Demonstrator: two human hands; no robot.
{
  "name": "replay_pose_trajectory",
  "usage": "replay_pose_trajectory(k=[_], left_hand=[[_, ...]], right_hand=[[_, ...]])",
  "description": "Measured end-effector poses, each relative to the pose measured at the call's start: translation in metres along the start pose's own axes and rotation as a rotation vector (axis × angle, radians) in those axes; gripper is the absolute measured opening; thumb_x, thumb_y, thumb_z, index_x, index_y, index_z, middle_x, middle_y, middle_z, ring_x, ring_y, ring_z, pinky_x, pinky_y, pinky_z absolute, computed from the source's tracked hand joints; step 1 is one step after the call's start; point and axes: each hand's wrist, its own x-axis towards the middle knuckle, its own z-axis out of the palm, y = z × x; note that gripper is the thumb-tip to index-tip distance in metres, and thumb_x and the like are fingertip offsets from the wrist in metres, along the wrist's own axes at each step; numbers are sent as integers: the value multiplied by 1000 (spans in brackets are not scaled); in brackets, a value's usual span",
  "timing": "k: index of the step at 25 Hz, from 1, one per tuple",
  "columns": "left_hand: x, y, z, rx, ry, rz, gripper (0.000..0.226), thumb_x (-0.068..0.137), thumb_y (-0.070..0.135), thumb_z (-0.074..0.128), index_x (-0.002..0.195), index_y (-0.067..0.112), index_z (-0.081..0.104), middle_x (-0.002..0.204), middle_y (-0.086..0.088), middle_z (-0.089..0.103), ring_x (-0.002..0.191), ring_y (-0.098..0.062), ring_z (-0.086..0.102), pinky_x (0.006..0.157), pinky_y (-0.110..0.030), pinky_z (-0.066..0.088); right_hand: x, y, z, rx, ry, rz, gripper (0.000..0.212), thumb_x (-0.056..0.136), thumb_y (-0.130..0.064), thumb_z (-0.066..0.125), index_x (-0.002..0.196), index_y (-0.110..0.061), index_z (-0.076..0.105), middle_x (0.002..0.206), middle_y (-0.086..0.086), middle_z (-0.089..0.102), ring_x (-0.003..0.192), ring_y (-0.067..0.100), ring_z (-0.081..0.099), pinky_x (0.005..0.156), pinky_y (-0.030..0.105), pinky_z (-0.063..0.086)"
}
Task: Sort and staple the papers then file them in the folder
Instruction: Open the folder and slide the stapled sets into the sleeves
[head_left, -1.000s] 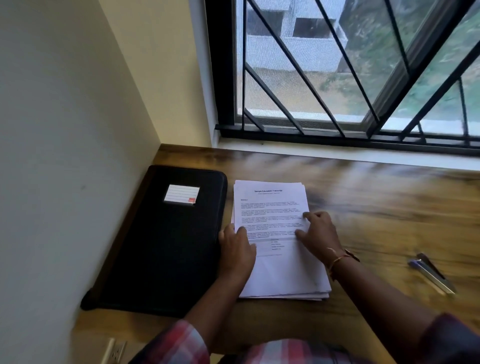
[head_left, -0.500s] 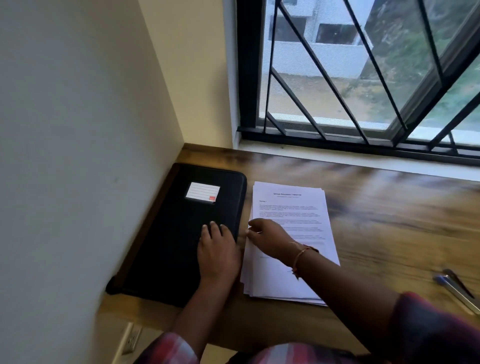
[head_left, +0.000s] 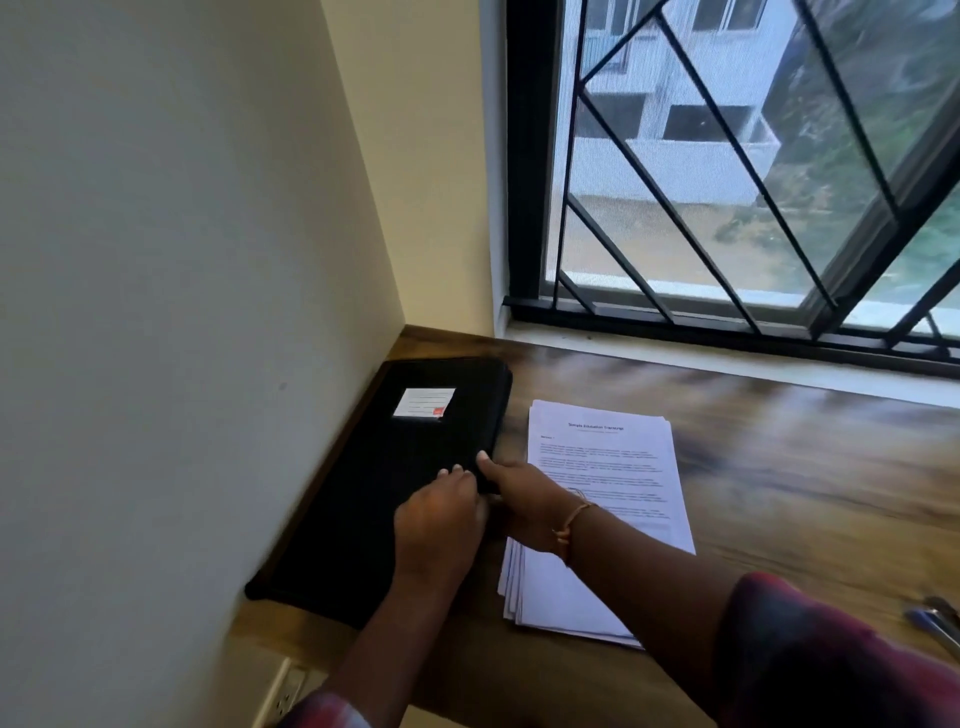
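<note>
A closed black folder (head_left: 374, 493) with a white label lies on the wooden desk against the left wall. A stack of printed white papers (head_left: 602, 467) lies just to its right. My left hand (head_left: 439, 519) rests on the folder near its right edge, fingers curled at the rim. My right hand (head_left: 519, 493) reaches across the papers and takes the folder's right edge, thumb on top. A stapler (head_left: 935, 623) shows at the far right edge, partly cut off.
The wooden desk (head_left: 779, 467) runs along a barred window (head_left: 727, 208). A wall (head_left: 182, 312) closes the left side, with a power socket (head_left: 285, 691) below the desk edge.
My right hand left the papers and moved left to the folder's right edge. My left hand slid from the papers onto the folder and now curls at that edge. The camera turned left.
</note>
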Motion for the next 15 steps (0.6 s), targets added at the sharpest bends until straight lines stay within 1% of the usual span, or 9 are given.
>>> replay_pose_trajectory(k=[1, 3, 5, 7, 10, 12, 13, 14, 15], left_hand=[[2, 0, -9, 10, 15, 0, 15, 75, 21, 86, 86, 17, 77, 80, -2, 76, 67, -15, 74, 50, -25, 54], [7, 5, -31, 10, -33, -48, 10, 87, 24, 75, 96, 20, 75, 87, 1, 76, 70, -12, 71, 56, -23, 52], [13, 21, -49, 13, -55, -85, 15, 101, 32, 55, 108, 26, 68, 96, 6, 71, 75, -7, 63, 64, -21, 46], [19, 45, -60, 6, 6, -33, 19, 105, 35, 47, 110, 28, 64, 97, 8, 67, 75, -4, 56, 67, -20, 42], [26, 100, -69, -73, 43, -9, 17, 103, 34, 53, 105, 26, 67, 90, 7, 69, 71, -5, 56, 61, -17, 36], [28, 143, -63, -183, 96, 84, 14, 98, 30, 62, 97, 22, 73, 83, 4, 71, 71, -9, 65, 61, -16, 41], [29, 168, -55, -241, 138, 184, 14, 95, 29, 65, 97, 20, 75, 85, 2, 73, 76, -12, 68, 66, -18, 47], [29, 191, -47, -305, 135, 274, 16, 95, 27, 64, 101, 18, 76, 93, -1, 75, 87, -15, 71, 77, -23, 52], [30, 209, -42, -373, 75, 333, 21, 96, 26, 63, 109, 16, 75, 107, -4, 76, 101, -17, 70, 90, -27, 52]], right_hand=[[-1, 0, 7, 74, -29, -20, 36, 106, -35, 53, 126, -7, 63, 118, 16, 72, 110, 31, 69, 98, 47, 55], [-9, -7, 17, 117, -37, -112, 31, 108, -30, 50, 125, -8, 63, 119, 16, 71, 111, 30, 68, 99, 48, 54], [-21, -20, 18, 56, 16, -244, 27, 107, -26, 50, 118, -7, 66, 108, 16, 71, 102, 28, 69, 89, 43, 57], [-35, -33, 5, -49, 113, -364, 29, 106, -26, 52, 106, -1, 67, 94, 18, 67, 90, 29, 65, 79, 41, 54], [-61, -48, -36, -58, 228, -481, 36, 103, -23, 54, 96, 11, 62, 86, 23, 60, 84, 31, 59, 75, 43, 48], [-85, -57, -79, 3, 287, -551, 31, 104, -17, 51, 91, 9, 64, 84, 22, 61, 80, 26, 61, 73, 39, 49], [-99, -61, -107, 20, 339, -588, 29, 103, -16, 51, 84, 2, 64, 79, 20, 59, 76, 25, 59, 70, 37, 48], [-111, -63, -133, 23, 395, -617, 28, 101, -16, 52, 77, -5, 62, 74, 17, 57, 73, 24, 57, 67, 36, 46], [-121, -67, -157, 31, 438, -629, 29, 100, -16, 52, 73, -10, 60, 71, 14, 58, 70, 24, 56, 65, 34, 46]])
